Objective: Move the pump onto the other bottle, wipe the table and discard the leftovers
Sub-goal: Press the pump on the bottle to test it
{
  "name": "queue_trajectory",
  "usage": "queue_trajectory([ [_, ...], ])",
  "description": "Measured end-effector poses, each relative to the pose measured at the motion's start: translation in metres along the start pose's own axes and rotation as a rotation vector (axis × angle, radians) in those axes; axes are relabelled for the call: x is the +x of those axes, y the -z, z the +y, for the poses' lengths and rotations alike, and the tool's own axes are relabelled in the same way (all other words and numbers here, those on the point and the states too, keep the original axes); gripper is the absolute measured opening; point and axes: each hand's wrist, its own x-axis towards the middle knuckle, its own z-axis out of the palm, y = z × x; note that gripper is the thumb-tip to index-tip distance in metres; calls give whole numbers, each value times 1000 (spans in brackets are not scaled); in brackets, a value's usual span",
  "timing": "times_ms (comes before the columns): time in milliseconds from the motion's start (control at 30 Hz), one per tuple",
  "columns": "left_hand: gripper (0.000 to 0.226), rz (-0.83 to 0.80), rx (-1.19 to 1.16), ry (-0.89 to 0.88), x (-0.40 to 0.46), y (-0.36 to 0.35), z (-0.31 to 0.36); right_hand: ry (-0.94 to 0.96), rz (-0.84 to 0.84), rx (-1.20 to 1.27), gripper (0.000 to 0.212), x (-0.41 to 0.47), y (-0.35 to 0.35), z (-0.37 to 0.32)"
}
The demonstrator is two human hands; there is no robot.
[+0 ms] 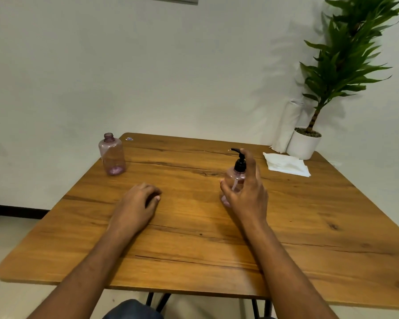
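Observation:
A clear pink bottle (235,178) with a black pump (239,161) stands right of the table's middle. My right hand (247,192) curls around its near side, thumb on the left and fingers on the right, hiding most of the body. A second pink bottle (112,155), open-necked and without a pump, stands upright near the far left corner. My left hand (139,201) rests palm down on the wooden table (194,238), fingers loosely curled, holding nothing. A white folded tissue (286,164) lies at the far right.
A potted green plant in a white pot (304,143) stands at the far right corner, with a white paper roll (286,127) leaning beside it against the wall. A small sticker (129,139) sits at the far edge. My knee shows below the near edge.

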Motion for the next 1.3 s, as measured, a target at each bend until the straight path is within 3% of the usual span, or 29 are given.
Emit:
queue_trajectory([
  [1300, 28, 0, -22, -7, 4, -4, -9, 24, 29, 50, 93, -1, -1, 4],
])
